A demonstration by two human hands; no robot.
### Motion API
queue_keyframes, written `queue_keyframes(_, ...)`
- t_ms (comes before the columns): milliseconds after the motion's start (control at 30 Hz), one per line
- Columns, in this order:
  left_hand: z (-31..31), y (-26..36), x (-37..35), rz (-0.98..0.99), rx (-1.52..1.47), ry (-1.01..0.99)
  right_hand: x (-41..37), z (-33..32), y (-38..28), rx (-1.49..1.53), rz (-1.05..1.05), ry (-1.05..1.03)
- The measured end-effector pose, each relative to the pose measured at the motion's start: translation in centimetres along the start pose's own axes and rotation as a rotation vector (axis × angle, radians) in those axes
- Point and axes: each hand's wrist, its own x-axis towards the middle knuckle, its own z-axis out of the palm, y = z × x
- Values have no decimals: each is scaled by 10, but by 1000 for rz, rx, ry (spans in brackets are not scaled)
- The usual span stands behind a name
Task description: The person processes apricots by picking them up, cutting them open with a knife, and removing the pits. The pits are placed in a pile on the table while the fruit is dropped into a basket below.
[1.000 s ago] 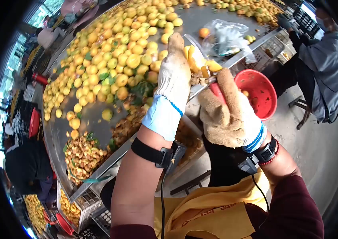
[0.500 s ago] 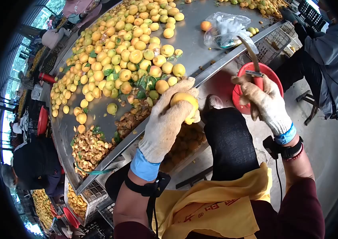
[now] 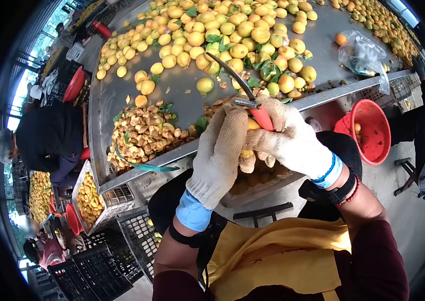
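My left hand (image 3: 218,150), in a stained white knit glove, is closed around a yellow peach-like fruit (image 3: 253,123). Fingers of both hands cover most of it. My right hand (image 3: 292,135), gloved the same way, grips the red handle of a curved knife (image 3: 262,118). The knife's long hooked blade points up and to the left, over the table. Both hands meet in front of the metal table's edge, the right thumb against the fruit. Whether the blade's base touches the fruit is hidden.
Many yellow fruits (image 3: 207,37) and a heap of brownish scraps (image 3: 145,133) lie on the metal table (image 3: 175,83). A plastic bag (image 3: 365,55) lies at its right. Red bucket (image 3: 373,133) stands right; fruit crates (image 3: 104,203) left. People sit on both sides.
My right hand has swung left with the knife and now meets my left hand at the fruit. The view has turned, so the table and bucket appear further right.
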Motion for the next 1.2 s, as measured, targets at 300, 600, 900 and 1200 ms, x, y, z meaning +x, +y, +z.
queue_keyframes(300,-53,-37,4,301,162,62,43,31,25,387,60,-35)
queue_keyframes(600,-49,-32,6,224,-339,107,56,27,37,562,49,23)
queue_keyframes(900,-69,-25,5,300,-439,58,11,-16,32,-975,-208,171)
queue_keyframes(1200,-46,-22,14,500,-298,162,44,42,3,66,252,-34)
